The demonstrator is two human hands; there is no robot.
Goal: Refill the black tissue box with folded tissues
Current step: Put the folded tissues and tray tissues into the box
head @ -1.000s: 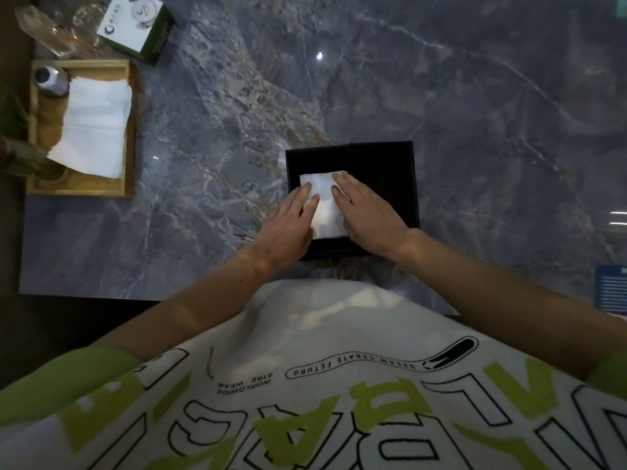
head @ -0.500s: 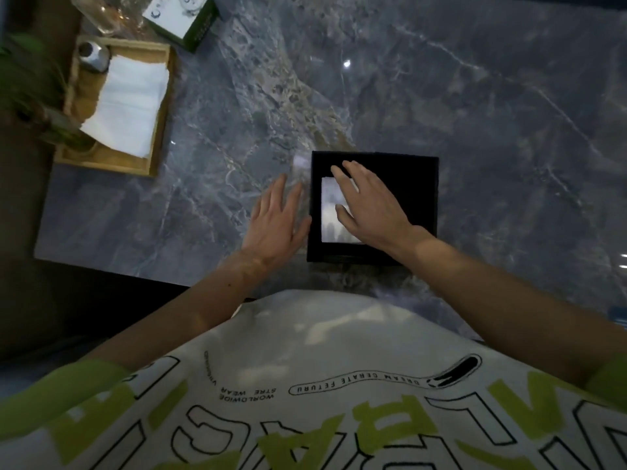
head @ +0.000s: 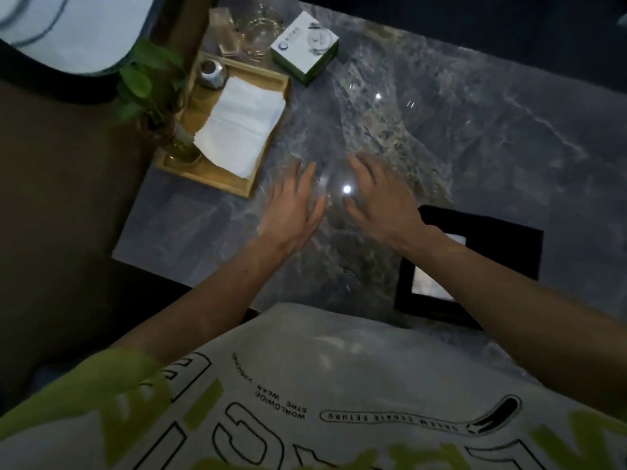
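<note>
The black tissue box (head: 502,245) sits open at the right on the marble table, with a white folded tissue (head: 429,286) lying inside it, partly hidden by my right forearm. A stack of white tissues (head: 241,125) lies in a wooden tray (head: 217,176) at the upper left. My left hand (head: 291,212) and my right hand (head: 380,198) hover side by side over the bare marble between the box and the tray. Both hands are blurred, with fingers spread and nothing in them.
A small metal pot (head: 213,73) and a green plant in a glass vase (head: 152,89) stand at the tray's left end. Behind the tray are glassware (head: 251,32) and a white-and-green carton (head: 305,49). The table's left edge runs just beyond the tray.
Both hands have left the black box and moved up and left toward the tray. The view has swung left, so the box now lies at the right.
</note>
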